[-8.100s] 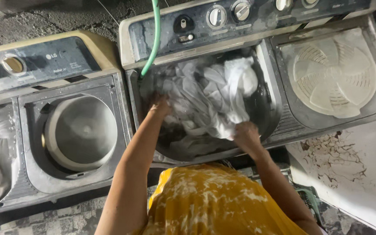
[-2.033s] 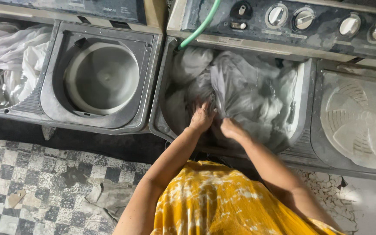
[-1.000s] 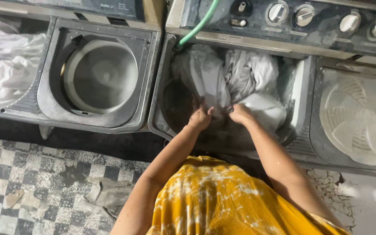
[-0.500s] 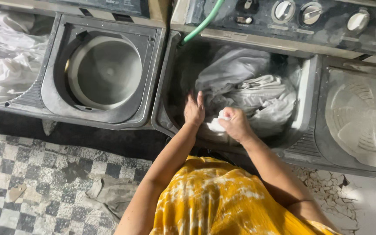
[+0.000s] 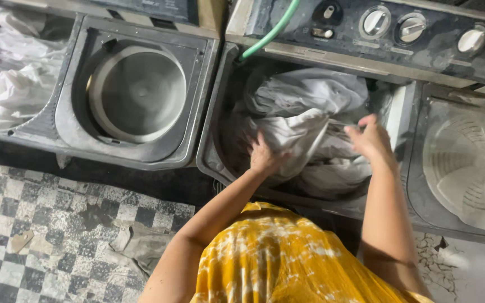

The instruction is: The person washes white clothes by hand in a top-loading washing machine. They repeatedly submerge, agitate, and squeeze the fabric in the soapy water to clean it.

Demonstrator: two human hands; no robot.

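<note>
A heap of wet white and grey cloth (image 5: 304,92) fills the open wash tub (image 5: 213,160) of the right-hand washing machine. My left hand (image 5: 264,157) reaches into the tub and grips a fold of the white cloth at the front of the heap. My right hand (image 5: 370,139) hovers just above the right side of the heap, fingers spread, with nothing in it. My yellow patterned garment fills the bottom of the view.
A green hose (image 5: 270,33) hangs into the tub from the control panel with round knobs (image 5: 374,21). A pale spinner lid (image 5: 467,168) lies on the right. The left machine has an empty metal drum (image 5: 138,92) and more white laundry (image 5: 18,84). A rag (image 5: 141,247) lies on the checkered floor.
My right hand has let go of the white bundle and lifted to the right with its fingers spread. My left hand has sunk into the cloth and closed on it.
</note>
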